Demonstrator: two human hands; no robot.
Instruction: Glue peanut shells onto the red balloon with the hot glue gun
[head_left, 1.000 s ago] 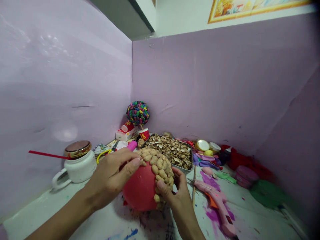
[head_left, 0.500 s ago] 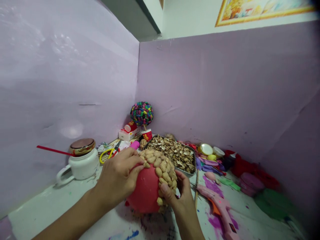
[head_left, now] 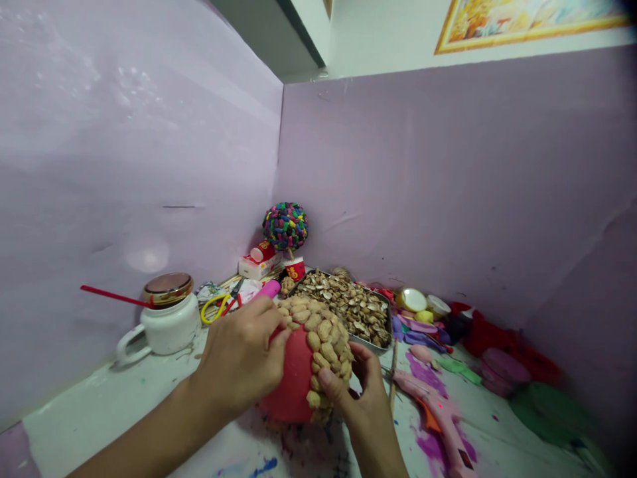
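A red balloon (head_left: 291, 385) is partly covered with peanut shells (head_left: 326, 332) over its top and right side. My right hand (head_left: 365, 398) steadies it from the right, thumb on the shells in front and fingers behind. At its upper left, my left hand (head_left: 249, 352) is closed, fingertips pinched against the balloon by the edge of the shells. The peanut shell in that pinch is mostly hidden behind the fingers.
Behind the balloon lies a metal tray (head_left: 391, 325) of loose shells. A pink glue gun (head_left: 440, 405) rests to the right, near purple paint stains. At left stand a white mug (head_left: 172, 328) and yellow-handled scissors (head_left: 213, 309). A colourful ball (head_left: 285, 226) stands at the back.
My left fingers have closed in over the peanut shell that showed between them, and the hand has turned slightly. My right hand keeps its hold. The whole view has shifted a little.
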